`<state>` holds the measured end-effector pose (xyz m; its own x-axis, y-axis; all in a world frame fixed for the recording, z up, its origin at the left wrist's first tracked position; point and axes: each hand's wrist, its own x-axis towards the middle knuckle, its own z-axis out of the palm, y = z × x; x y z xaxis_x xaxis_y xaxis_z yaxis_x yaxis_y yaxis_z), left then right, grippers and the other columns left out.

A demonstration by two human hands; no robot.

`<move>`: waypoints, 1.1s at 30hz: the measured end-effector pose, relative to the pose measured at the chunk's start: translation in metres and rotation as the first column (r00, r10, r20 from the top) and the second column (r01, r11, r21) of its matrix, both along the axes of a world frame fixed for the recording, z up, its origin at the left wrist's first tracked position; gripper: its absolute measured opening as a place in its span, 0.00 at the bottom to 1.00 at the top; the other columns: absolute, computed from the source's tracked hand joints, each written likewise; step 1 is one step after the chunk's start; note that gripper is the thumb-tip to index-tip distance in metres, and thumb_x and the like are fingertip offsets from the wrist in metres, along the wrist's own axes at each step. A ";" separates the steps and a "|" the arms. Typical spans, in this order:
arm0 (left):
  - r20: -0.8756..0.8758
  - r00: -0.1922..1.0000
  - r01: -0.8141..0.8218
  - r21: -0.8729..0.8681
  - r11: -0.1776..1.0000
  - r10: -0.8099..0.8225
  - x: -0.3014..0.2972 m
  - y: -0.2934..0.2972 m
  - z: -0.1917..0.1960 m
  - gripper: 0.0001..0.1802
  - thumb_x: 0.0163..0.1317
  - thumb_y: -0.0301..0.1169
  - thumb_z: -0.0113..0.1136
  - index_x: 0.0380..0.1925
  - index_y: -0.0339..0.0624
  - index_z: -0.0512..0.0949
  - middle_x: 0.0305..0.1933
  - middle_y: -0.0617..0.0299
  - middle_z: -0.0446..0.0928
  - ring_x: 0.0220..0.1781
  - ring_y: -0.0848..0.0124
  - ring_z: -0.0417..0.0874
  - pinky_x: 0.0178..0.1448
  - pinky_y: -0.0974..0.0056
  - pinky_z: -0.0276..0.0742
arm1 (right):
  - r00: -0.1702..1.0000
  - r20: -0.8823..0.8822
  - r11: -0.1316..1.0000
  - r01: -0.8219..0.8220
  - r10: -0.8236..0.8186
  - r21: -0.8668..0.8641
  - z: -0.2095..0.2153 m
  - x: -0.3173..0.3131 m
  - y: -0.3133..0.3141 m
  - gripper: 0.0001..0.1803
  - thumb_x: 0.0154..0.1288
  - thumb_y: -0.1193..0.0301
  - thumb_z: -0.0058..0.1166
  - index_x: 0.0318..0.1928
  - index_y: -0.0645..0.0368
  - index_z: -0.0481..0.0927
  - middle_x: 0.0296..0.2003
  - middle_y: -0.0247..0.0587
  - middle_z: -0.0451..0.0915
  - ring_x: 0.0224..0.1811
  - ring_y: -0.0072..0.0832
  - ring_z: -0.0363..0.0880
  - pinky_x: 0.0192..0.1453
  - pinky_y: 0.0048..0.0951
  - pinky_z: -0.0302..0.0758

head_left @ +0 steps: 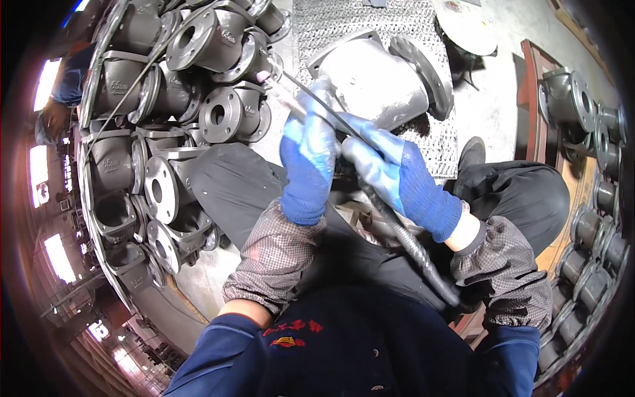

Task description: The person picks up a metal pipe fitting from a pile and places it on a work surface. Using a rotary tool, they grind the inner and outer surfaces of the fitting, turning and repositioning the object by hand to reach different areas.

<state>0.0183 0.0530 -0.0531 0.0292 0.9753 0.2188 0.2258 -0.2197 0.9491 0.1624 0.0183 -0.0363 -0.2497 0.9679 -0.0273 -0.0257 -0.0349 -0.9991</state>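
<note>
My left hand [309, 155], in a blue knitted glove with a pale coated palm, closes around a slim pale rod [288, 100] with a pinkish tip pointing to the far left. My right hand [403, 175], gloved alike, is closed on a thin dark rod [316, 99] that slants across both hands. Below the right hand, a black ribbed hose [400, 235] runs down across my lap. How rods and hose join is hidden by the gloves. Just beyond my hands, a grey cast flanged pipe body [377, 83] lies on its side, apart from the tip.
A patterned mat [324, 23] lies under the casting. Several flanged castings [221, 116] are stacked at left; more castings [589, 228] line the right, beside a reddish metal frame [532, 99]. A round pale-topped stool [466, 26] stands far right. Another person's hand [56, 119] shows at far left.
</note>
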 end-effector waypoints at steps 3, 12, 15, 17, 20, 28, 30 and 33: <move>-0.114 0.991 0.059 -0.083 0.995 -0.068 -0.004 0.008 0.005 0.22 0.72 0.40 0.39 0.50 0.31 0.73 0.38 0.59 0.77 0.41 0.72 0.77 0.47 0.67 0.71 | 0.985 -0.158 0.956 -0.116 0.076 -0.270 0.026 0.001 0.000 0.27 0.65 0.71 0.54 0.63 0.65 0.66 0.33 0.33 0.80 0.27 0.15 0.75 0.33 0.18 0.74; 0.058 0.997 0.079 -0.666 0.742 -0.055 -0.065 0.142 -0.026 0.37 0.65 0.62 0.32 0.51 0.45 0.78 0.40 0.62 0.81 0.39 0.74 0.76 0.40 0.74 0.62 | 0.986 -0.061 0.936 -0.165 0.153 -0.310 0.066 0.073 0.038 0.23 0.65 0.69 0.47 0.55 0.75 0.71 0.32 0.46 0.81 0.29 0.21 0.80 0.23 0.16 0.72; 0.088 0.982 0.182 -0.654 0.734 -0.164 -0.053 0.160 -0.088 0.35 0.69 0.56 0.35 0.57 0.35 0.72 0.53 0.53 0.76 0.55 0.64 0.74 0.61 0.64 0.63 | 0.962 0.098 0.915 -0.209 0.257 -0.345 0.070 0.072 0.041 0.23 0.64 0.69 0.47 0.55 0.75 0.71 0.25 0.45 0.80 0.18 0.20 0.75 0.20 0.17 0.71; 0.035 0.982 0.173 -0.580 0.796 -0.188 -0.050 0.161 -0.103 0.35 0.69 0.55 0.35 0.57 0.33 0.70 0.56 0.51 0.74 0.60 0.61 0.71 0.65 0.63 0.59 | 0.951 0.138 0.863 -0.183 0.277 -0.472 0.073 0.070 0.043 0.24 0.63 0.68 0.48 0.55 0.74 0.71 0.22 0.44 0.80 0.13 0.19 0.73 0.18 0.17 0.70; -0.363 0.864 0.329 -0.114 0.938 -0.347 -0.056 0.147 -0.097 0.25 0.67 0.39 0.45 0.56 0.30 0.69 0.56 0.45 0.74 0.61 0.54 0.72 0.65 0.61 0.64 | 0.957 0.072 0.809 -0.196 0.282 -0.554 0.077 0.066 0.043 0.23 0.63 0.69 0.48 0.54 0.73 0.72 0.21 0.43 0.79 0.12 0.18 0.72 0.17 0.17 0.69; -0.762 0.593 0.690 0.313 0.653 -0.262 -0.043 0.103 -0.051 0.28 0.46 0.14 0.58 0.53 0.33 0.72 0.51 0.44 0.76 0.53 0.50 0.79 0.56 0.57 0.76 | 0.884 0.269 0.781 -0.154 0.382 -0.605 0.090 0.053 0.041 0.21 0.64 0.72 0.47 0.53 0.75 0.73 0.17 0.42 0.80 0.12 0.18 0.74 0.17 0.18 0.71; -0.755 0.609 0.693 0.359 0.625 -0.242 -0.045 0.101 -0.053 0.28 0.48 0.15 0.59 0.54 0.34 0.72 0.52 0.44 0.76 0.54 0.50 0.78 0.56 0.57 0.76 | 0.851 0.339 0.779 -0.121 0.400 -0.616 0.086 0.045 0.040 0.21 0.64 0.72 0.47 0.53 0.74 0.73 0.18 0.43 0.80 0.13 0.18 0.74 0.16 0.18 0.71; -0.727 0.641 0.667 0.370 0.647 -0.245 -0.045 0.096 -0.053 0.26 0.50 0.19 0.60 0.54 0.34 0.72 0.52 0.43 0.75 0.54 0.49 0.78 0.56 0.57 0.76 | 0.831 0.393 0.767 -0.062 0.394 -0.638 0.074 0.041 0.038 0.20 0.64 0.72 0.48 0.53 0.74 0.73 0.18 0.43 0.80 0.13 0.19 0.75 0.16 0.19 0.72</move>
<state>-0.0267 0.1492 -0.1064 0.7523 0.4656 0.4661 0.3586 -0.8829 0.3031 0.2030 0.0565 0.0382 -0.2522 0.6307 -0.7339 0.5334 -0.5422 -0.6492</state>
